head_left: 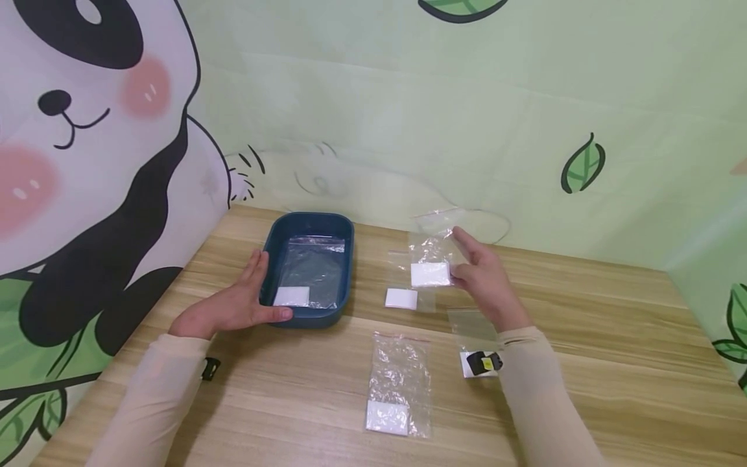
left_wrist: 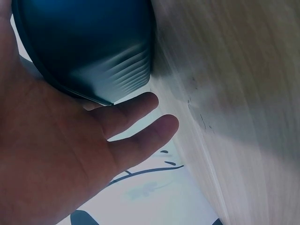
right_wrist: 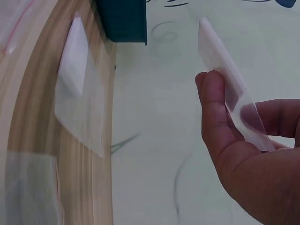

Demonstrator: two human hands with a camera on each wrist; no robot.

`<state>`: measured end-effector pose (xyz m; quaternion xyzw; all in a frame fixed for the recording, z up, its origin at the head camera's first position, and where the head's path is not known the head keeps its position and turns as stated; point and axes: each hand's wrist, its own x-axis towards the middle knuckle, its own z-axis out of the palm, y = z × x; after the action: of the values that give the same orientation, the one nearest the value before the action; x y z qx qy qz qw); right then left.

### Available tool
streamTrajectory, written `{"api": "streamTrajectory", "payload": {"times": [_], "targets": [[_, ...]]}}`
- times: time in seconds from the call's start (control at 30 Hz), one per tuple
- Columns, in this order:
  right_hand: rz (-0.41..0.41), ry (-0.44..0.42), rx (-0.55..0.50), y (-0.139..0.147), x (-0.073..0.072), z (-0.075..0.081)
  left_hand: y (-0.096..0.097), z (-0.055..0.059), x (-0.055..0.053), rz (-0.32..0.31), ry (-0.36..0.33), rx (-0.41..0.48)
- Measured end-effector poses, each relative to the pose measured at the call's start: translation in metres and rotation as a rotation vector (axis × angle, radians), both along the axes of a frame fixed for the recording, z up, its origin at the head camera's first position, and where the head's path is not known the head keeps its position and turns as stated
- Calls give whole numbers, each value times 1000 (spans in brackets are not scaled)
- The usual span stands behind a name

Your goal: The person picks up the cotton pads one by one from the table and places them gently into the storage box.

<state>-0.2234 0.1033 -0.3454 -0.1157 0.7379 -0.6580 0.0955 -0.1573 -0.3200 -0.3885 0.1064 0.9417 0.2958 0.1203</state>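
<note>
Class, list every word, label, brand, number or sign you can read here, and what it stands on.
No text can be read.
Yellow patch on the black wrist device: any mark is too small to read.
Bags and their white cards: no writing shows.
Tray: no writing shows.

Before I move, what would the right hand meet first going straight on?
The right hand would probably meet the green backdrop, its held bag leading; the depth between is unclear.
</note>
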Motion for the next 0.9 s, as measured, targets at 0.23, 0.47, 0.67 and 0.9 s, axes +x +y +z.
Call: {"api": "streamTrajectory", "payload": {"times": [0.23, 0.47, 0.67, 0.9], "targets": [[27, 3, -22, -21, -1, 2, 0, 2, 1, 2, 0, 9], [42, 8, -7, -40, -1, 2, 1, 2, 1, 1, 10, 14], [57, 1, -42, -53, -1, 0, 0, 2, 1, 10, -7, 10], [70, -3, -47, -66, 0, 1, 0, 2, 1, 8, -11, 14]]}}
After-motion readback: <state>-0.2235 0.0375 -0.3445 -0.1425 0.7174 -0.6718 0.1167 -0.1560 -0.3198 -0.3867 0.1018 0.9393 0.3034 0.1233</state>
